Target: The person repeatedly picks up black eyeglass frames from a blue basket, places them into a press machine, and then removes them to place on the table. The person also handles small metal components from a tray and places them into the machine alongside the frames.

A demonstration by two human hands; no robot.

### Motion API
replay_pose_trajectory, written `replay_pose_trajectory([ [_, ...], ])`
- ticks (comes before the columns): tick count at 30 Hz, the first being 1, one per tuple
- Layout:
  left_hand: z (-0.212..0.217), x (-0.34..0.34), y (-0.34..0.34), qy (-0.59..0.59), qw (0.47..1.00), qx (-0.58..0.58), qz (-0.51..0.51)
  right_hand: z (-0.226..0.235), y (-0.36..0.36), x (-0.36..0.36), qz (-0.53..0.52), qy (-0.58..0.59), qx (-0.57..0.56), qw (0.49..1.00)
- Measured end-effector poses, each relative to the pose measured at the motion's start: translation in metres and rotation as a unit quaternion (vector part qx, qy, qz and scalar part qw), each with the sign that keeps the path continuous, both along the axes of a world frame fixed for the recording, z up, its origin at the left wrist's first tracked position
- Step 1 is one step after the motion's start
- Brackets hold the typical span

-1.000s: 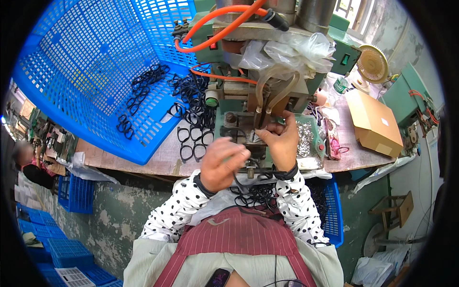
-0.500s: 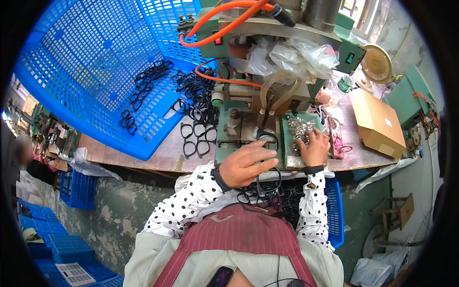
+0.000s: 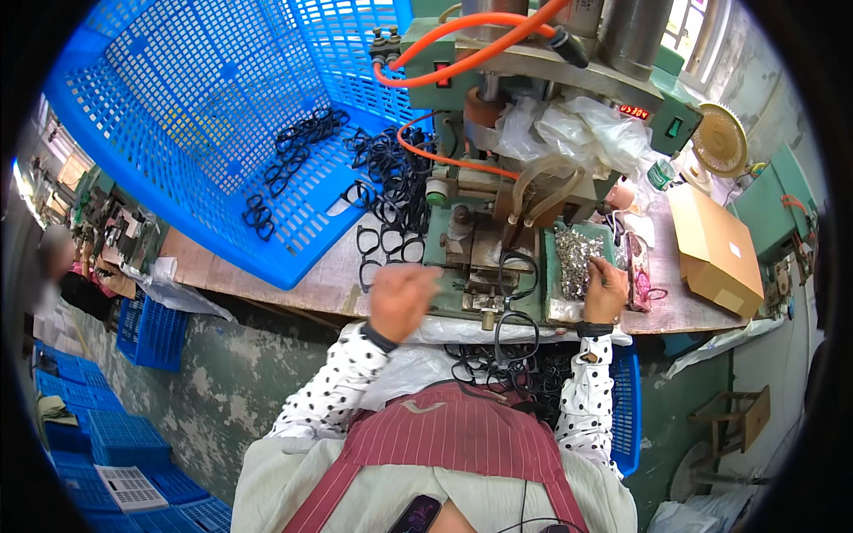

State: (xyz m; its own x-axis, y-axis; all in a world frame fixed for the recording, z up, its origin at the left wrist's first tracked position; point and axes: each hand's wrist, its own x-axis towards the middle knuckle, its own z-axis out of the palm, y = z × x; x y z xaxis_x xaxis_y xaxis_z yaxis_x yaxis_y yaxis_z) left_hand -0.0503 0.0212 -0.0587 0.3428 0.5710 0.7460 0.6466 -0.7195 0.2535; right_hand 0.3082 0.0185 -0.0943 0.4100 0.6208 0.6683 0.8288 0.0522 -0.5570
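Black, two-rimmed eyeglass frame (image 3: 510, 311) is hanging at the front of the green-and-steel bench machine (image 3: 487, 244), apart from both hands. Its long axis is running front to back: one rim is pointing away from the wearer, beneath two pale flexible tubes (image 3: 542, 200), the other is pointing back toward the striped maroon apron (image 3: 444, 431). What is supporting it, I cannot tell. Right hand (image 3: 604, 290) is reaching over the shallow green tray (image 3: 562, 309) of small silver metal parts (image 3: 576, 258), fingertips bunching narrowly; whether they are pinching a part, cannot tell. Left hand (image 3: 402, 300) is blurring, left of the hanging frame and near the loose black frames (image 3: 388, 169) on the table; its grip is not readable. Large blue lattice basket (image 3: 204, 151) is standing beyond, more frames lying inside.
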Motion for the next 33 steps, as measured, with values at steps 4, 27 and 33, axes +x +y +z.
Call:
replay_pose_trajectory([
  [4,-0.046,-0.07,0.016,0.133,0.951,-0.162,0.229,-0.003,0.003,0.0,-0.006,-0.027,0.019,0.999],
  [27,-0.085,-0.044,0.078,-0.198,0.937,-0.2,0.207,0.113,-0.018,-0.094,0.318,0.294,-0.069,0.899],
  [33,-0.058,-0.035,0.062,-0.208,0.952,-0.162,0.157,0.103,-0.006,-0.109,0.29,0.358,-0.077,0.884],
])
